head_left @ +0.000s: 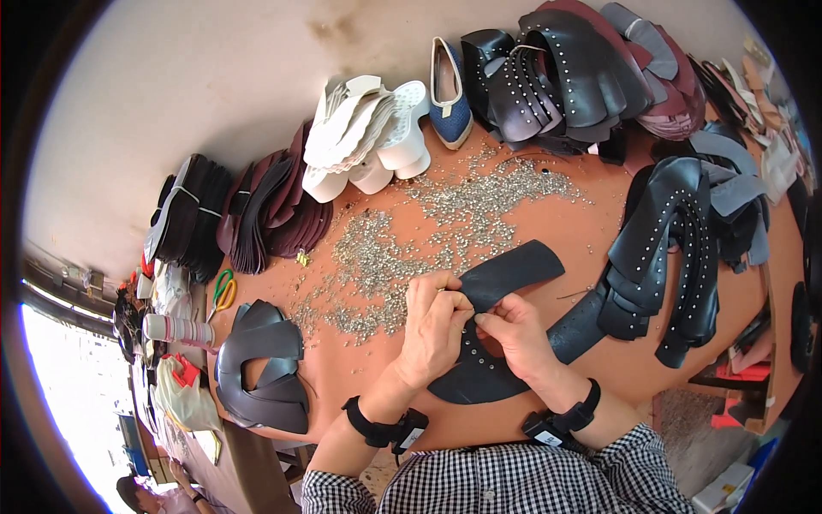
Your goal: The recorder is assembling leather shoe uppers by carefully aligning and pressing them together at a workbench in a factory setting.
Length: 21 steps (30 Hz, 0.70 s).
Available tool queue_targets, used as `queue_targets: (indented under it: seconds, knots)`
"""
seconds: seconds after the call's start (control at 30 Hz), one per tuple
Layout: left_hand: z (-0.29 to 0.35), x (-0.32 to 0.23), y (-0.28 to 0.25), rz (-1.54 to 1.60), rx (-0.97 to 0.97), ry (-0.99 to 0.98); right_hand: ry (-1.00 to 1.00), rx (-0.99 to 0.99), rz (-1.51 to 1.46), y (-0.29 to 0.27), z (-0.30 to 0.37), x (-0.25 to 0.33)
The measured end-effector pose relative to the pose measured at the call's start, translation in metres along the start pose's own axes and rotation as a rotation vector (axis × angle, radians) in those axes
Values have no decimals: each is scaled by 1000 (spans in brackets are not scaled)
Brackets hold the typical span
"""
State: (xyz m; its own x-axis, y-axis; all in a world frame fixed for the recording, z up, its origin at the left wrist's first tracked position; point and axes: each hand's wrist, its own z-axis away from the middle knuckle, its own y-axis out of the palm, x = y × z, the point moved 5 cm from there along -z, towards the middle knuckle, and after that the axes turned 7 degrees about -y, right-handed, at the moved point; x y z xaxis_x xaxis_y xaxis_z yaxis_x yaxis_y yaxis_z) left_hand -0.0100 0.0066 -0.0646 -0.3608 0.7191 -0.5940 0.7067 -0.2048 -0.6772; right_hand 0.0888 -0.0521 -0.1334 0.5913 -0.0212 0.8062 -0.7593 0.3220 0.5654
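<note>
A curved black leather shoe-upper piece (pixel 515 272) lies near the table's front edge, with a line of small round metal fittings on its lower part. My left hand (pixel 432 330) has its fingers closed on the inner edge of the piece. Close beside it, my right hand (pixel 516 336) pinches the same edge with thumb and forefinger. The fingertips of both hands almost meet. Whether a small stud is between them is hidden. Beyond my hands, loose silver studs (pixel 368 257) are scattered over the orange tabletop (pixel 556 227).
Studded black uppers (pixel 659 248) are piled at right, more studded pieces (pixel 591 68) at the back. Plain dark uppers (pixel 265 368) lie at left, near green-and-orange scissors (pixel 224 289). White soles (pixel 368 171) and a blue shoe (pixel 451 107) stand behind. Another person (pixel 158 497) is at lower left.
</note>
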Motion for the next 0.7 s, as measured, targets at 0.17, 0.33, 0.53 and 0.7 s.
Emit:
queue_targets:
  seconds: [0.17,0.33,0.53,0.7]
  knots:
    - [1,-1,3,-38,4,5,-2,16,2,0,0,-1]
    - [1,0,7,-46,-10,-11,-31,-28,0,1,0,0]
    - [0,3,13,-23,-26,-96,-66,-60,116,-4,-1,3]
    - [0,23,14,308,118,-624,-216,-74,242,-4,-1,4]
